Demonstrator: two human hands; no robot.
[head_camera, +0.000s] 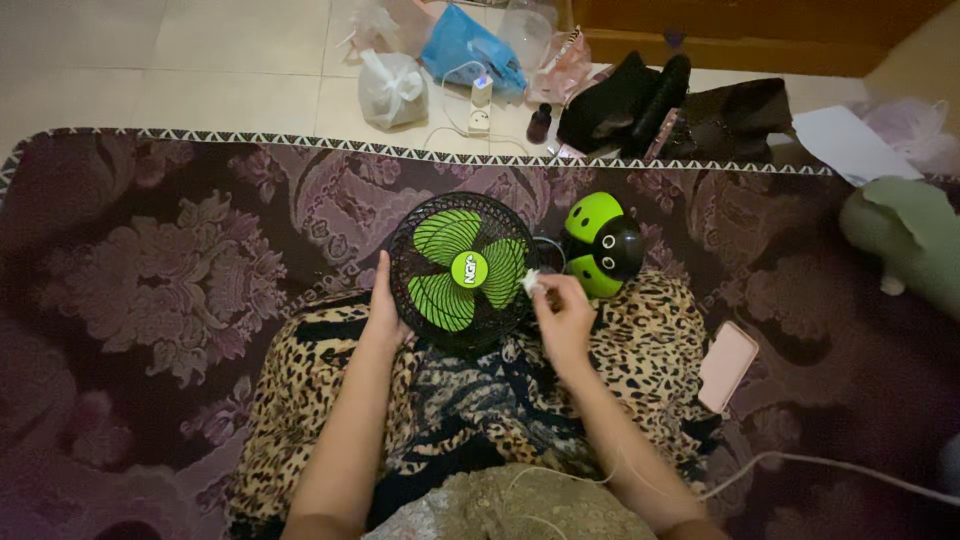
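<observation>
The small fan with green blades and a black wire cage is lying tilted on the person's lap, on the leopard-print cloth, its face turned up toward the camera. Propped like that it is looking unsteady to me: if the supporting grip loosens, the fan is likely sliding down toward six o'clock, or knocking the ladybird-shaped base sitting just beside it at three o'clock. The wad could also be snagging on the wires and shedding bits into the cage, and a fingertip pushing between the wires is risking a pinch.

The left hand is cupping the cage rim at nine o'clock, fingers curled loosely around the edge, steadying it. The right hand is pinching a small white wad, perhaps tissue, between thumb and fingertips, pressing it to the cage at about four o'clock; the other fingers are folding in. A pink phone is lying on the patterned rug, well apart at four o'clock.
</observation>
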